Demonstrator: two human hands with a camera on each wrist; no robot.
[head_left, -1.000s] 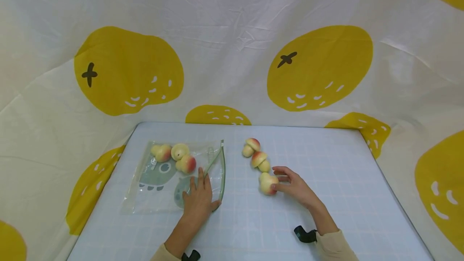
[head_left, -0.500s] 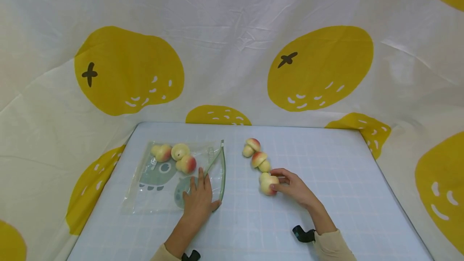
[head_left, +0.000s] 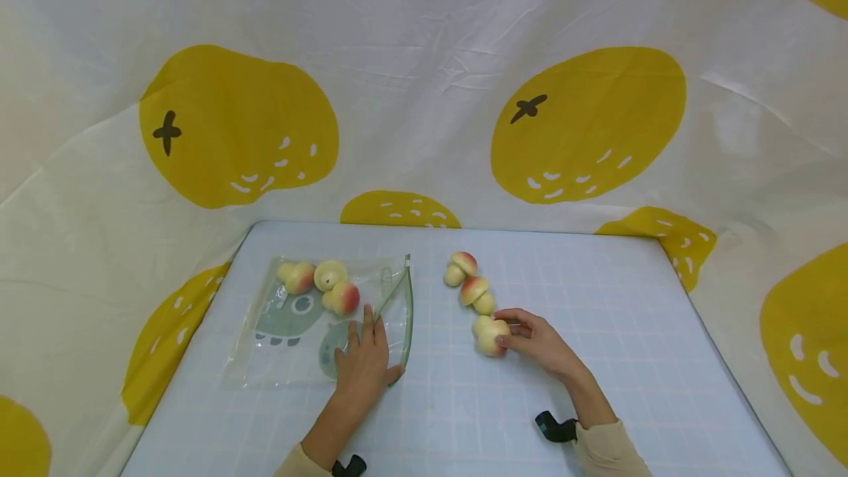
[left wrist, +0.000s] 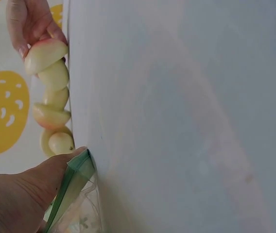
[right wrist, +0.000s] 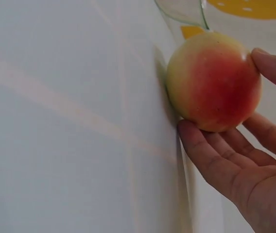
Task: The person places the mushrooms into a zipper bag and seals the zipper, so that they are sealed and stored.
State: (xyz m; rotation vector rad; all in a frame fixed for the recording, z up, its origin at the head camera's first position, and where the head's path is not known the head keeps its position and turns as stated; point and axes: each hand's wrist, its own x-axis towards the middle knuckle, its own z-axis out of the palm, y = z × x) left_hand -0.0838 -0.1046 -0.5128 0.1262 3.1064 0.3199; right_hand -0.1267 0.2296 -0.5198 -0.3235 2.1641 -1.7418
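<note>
This looks like a curtained-off booth for table work; whether it stands in a home, a lab or a studio cannot be told. What shows it is the pale cloth with big yellow fruit prints, which hangs behind the table and down along its left and right sides. Small black wrist cameras above the table's near part suggest a recording corner.

Surface finishes, head view: at 5 o'clock, mushroom-shaped piece, smooth, faintly glossy (the right wrist view shows a small highlight); between 7 and 8, bag, clear, shiny plastic; at 6, tabletop, smooth, nearly matt; at 12, backdrop, creased, softly lustrous sheeting; at 7, sleeve, matt cloth.
</note>
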